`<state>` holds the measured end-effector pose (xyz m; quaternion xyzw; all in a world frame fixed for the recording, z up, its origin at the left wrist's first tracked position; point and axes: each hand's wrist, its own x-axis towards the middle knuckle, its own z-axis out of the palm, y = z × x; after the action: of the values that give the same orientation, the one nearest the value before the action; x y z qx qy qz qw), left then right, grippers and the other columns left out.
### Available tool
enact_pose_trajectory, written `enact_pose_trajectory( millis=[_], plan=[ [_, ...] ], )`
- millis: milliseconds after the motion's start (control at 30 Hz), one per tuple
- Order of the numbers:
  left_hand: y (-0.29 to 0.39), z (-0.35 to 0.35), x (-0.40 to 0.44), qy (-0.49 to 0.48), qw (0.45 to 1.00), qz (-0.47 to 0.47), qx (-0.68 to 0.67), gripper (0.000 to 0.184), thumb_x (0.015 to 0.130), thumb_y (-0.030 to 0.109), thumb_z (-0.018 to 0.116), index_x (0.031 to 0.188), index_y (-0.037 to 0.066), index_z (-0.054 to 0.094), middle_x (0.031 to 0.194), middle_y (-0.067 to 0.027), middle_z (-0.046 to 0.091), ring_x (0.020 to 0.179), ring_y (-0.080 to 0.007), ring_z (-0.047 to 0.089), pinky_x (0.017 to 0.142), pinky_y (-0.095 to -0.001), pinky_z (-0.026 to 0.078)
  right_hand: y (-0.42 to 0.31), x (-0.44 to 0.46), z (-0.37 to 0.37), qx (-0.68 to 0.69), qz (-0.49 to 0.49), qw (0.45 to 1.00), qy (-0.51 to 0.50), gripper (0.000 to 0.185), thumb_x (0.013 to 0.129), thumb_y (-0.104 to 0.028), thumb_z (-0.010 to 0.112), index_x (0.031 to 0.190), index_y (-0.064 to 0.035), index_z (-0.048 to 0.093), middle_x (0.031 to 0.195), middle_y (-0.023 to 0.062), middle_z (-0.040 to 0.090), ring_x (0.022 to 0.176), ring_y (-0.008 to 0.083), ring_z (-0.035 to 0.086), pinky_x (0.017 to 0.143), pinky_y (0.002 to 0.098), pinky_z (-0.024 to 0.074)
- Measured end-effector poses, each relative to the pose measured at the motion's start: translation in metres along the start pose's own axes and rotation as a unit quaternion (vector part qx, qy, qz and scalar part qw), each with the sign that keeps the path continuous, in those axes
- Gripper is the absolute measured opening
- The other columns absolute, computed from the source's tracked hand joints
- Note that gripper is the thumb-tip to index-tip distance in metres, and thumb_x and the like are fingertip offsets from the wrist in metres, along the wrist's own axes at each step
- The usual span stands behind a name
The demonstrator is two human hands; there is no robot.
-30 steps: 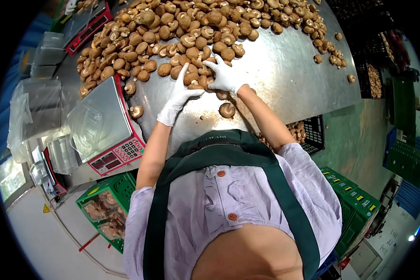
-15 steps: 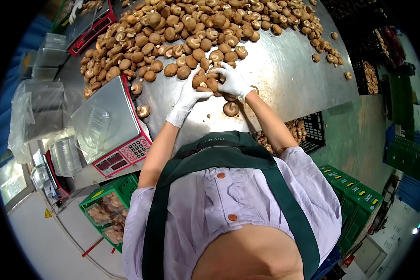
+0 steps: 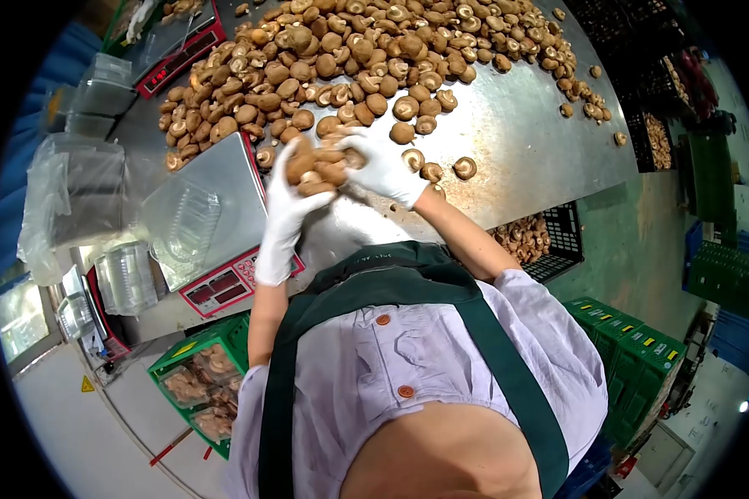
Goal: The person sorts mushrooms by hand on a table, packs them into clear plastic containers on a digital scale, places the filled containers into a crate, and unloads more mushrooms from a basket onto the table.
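Note:
Several brown shiitake mushrooms are gathered between my two white-gloved hands, above the steel table near the scale. My left hand curls round them from the left, thumb below. From the right, my right hand presses against the group, its fingers closed on mushrooms and slightly blurred. A large heap of shiitake spreads beyond my hands. A few loose mushrooms lie right of my right hand. Left of my left hand, a red-edged weighing scale carries a clear plastic tray.
Stacked clear trays and a plastic bag stand at the left. A second scale is at the back left, a gloved hand of another person near it. Below the table edge are a black crate and a green crate.
Both hands have moved left toward the scale and lifted mushrooms off the table. Several loose mushrooms now show where my hands were.

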<state>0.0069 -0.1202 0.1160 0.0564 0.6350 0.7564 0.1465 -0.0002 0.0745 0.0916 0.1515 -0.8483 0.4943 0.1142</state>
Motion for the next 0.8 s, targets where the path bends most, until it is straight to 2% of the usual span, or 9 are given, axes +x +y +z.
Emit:
enact_pose_trajectory(
  millis=[267,400,433,467,533,600,667,767,800],
  plan=[
    [0.087,-0.122,-0.093,0.177,0.974,0.099,0.097,0.1,0.057,0.005,0.079,0.144,0.005,0.03,0.135,-0.0183,0.044,0.121,-0.0308,0.05,0.101,-0.0387,0.045,-0.116,0.073,0.126,0.099,-0.162,0.976,-0.111,0.032,0.074,-0.013,0.064,0.107,-0.0102,0.062,0.129,0.0158,0.052,0.11,0.0337,0.056,0.091,0.0415,0.0486],
    [0.067,-0.189,-0.113,0.226,0.95,0.097,0.193,0.091,0.066,0.009,0.079,0.144,0.008,0.032,0.139,-0.0194,0.042,0.123,-0.0324,0.049,0.1,-0.0397,0.045,-0.148,0.093,0.186,0.008,-0.158,0.965,-0.21,0.039,0.073,-0.024,0.07,0.107,-0.0067,0.062,0.11,0.0189,0.056,0.101,0.037,0.058,0.084,0.0435,0.0505],
    [0.059,-0.201,-0.114,0.237,0.863,0.045,0.445,0.086,0.068,0.016,0.079,0.142,0.009,0.035,0.141,-0.0183,0.041,0.125,-0.0326,0.048,0.101,-0.0394,0.044,-0.152,0.096,0.191,-0.06,-0.149,0.943,-0.291,0.045,0.075,-0.019,0.068,0.117,-0.0074,0.055,0.126,0.0204,0.052,0.105,0.0375,0.056,0.085,0.0422,0.0504],
    [0.053,-0.213,-0.117,0.23,0.713,-0.012,0.663,0.081,0.071,0.024,0.079,0.141,0.011,0.039,0.143,-0.0173,0.04,0.127,-0.0328,0.046,0.101,-0.0391,0.042,-0.153,0.097,0.198,-0.058,-0.152,0.942,-0.293,0.045,0.075,-0.019,0.068,0.117,-0.0074,0.055,0.126,0.0204,0.052,0.105,0.0375,0.056,0.085,0.0422,0.0504],
    [0.057,-0.209,-0.112,0.252,0.708,-0.024,0.659,0.073,0.074,0.035,0.077,0.136,0.013,0.047,0.145,-0.0152,0.038,0.13,-0.032,0.042,0.102,-0.0388,0.039,-0.153,0.097,0.209,-0.13,-0.14,0.92,-0.342,0.046,0.074,-0.019,0.069,0.116,-0.006,0.055,0.118,0.0187,0.056,0.101,0.0376,0.057,0.083,0.0428,0.0506],
    [0.062,-0.201,-0.109,0.239,0.729,-0.009,0.641,0.07,0.075,0.033,0.076,0.136,0.013,0.047,0.146,-0.0156,0.037,0.131,-0.0318,0.041,0.102,-0.0393,0.039,-0.144,0.094,0.204,-0.119,-0.148,0.921,-0.339,0.045,0.075,-0.022,0.067,0.116,-0.0065,0.055,0.11,0.0148,0.058,0.099,0.0357,0.058,0.082,0.0442,0.0506],
    [0.069,-0.198,-0.108,0.234,0.729,-0.002,0.643,0.064,0.077,0.028,0.075,0.134,0.01,0.05,0.141,-0.0164,0.044,0.128,-0.0307,0.045,0.101,-0.0385,0.04,-0.136,0.088,0.182,-0.057,-0.161,0.959,-0.228,0.037,0.077,-0.023,0.064,0.11,-0.0066,0.058,0.106,0.013,0.06,0.097,0.0354,0.058,0.081,0.0441,0.0505],
    [0.081,-0.194,-0.108,0.272,0.783,0.027,0.559,0.044,0.081,0.014,0.071,0.123,0.005,0.06,0.12,-0.016,0.062,0.113,-0.0276,0.058,0.097,-0.0348,0.044,-0.094,0.087,0.142,-0.046,-0.098,0.986,-0.126,0.027,0.08,-0.021,0.058,0.102,-0.007,0.062,0.099,0.014,0.062,0.091,0.0322,0.061,0.082,0.0404,0.0499],
    [0.078,-0.198,-0.107,0.281,0.779,0.022,0.559,0.044,0.081,0.014,0.071,0.123,0.005,0.06,0.12,-0.016,0.062,0.113,-0.0276,0.058,0.097,-0.0348,0.044,-0.071,0.093,0.125,-0.078,-0.042,0.978,-0.188,0.027,0.08,-0.019,0.057,0.104,-0.0076,0.063,0.1,0.0141,0.063,0.092,0.0304,0.062,0.083,0.0397,0.0494]
  ],
)
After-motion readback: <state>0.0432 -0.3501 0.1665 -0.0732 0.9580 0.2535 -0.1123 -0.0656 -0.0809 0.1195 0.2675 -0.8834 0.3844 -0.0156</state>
